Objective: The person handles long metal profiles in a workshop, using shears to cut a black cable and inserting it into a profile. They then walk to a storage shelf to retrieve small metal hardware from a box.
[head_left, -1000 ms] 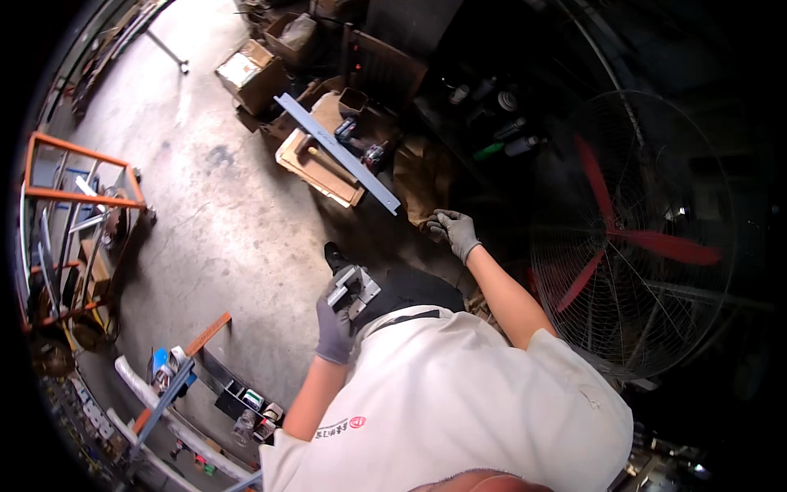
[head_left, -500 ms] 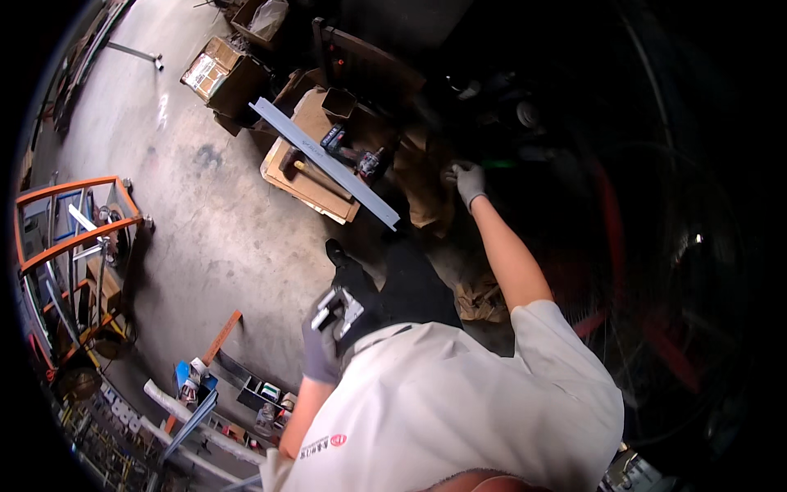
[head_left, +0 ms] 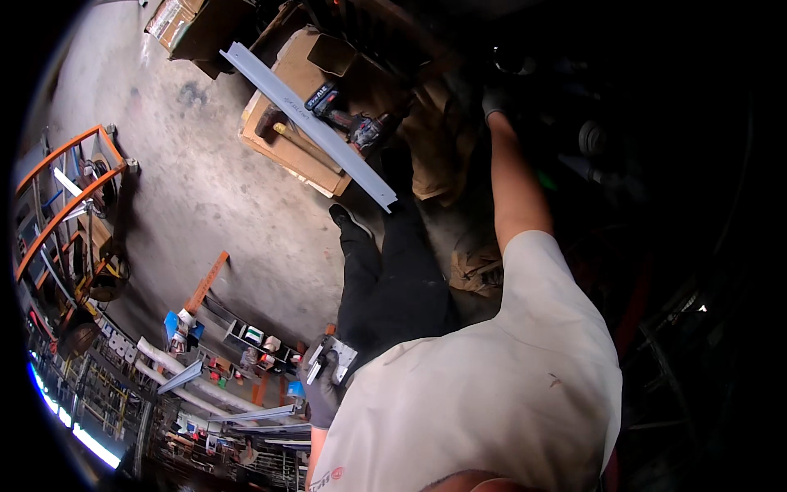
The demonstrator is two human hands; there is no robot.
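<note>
My left hand (head_left: 323, 395), in a grey glove, is down by my hip and closed around a silvery metal piece (head_left: 344, 356) with slots or arms; its exact kind is unclear. My right hand (head_left: 495, 101), also gloved, reaches forward into deep shadow. Its fingers are lost in the dark, so what they touch is hidden. To its left stands a brown paper-like sack (head_left: 437, 160). In front of me, a long grey metal profile (head_left: 305, 121) lies slantwise over flat cardboard (head_left: 254, 131), beside a cordless drill (head_left: 354, 123) and a hammer (head_left: 307, 148).
A cardboard box (head_left: 184, 29) sits at the far left. An orange-framed cart (head_left: 61, 217) loaded with parts stands on the left. Racks with white-wrapped bars (head_left: 197, 392) and small boxes are at lower left. Crumpled brown paper (head_left: 474, 271) lies by my legs.
My right arm has stretched farther forward into the dark, and its hand is now less visible. My left hand has moved lower, still holding the metal piece. The view has tilted and shifted.
</note>
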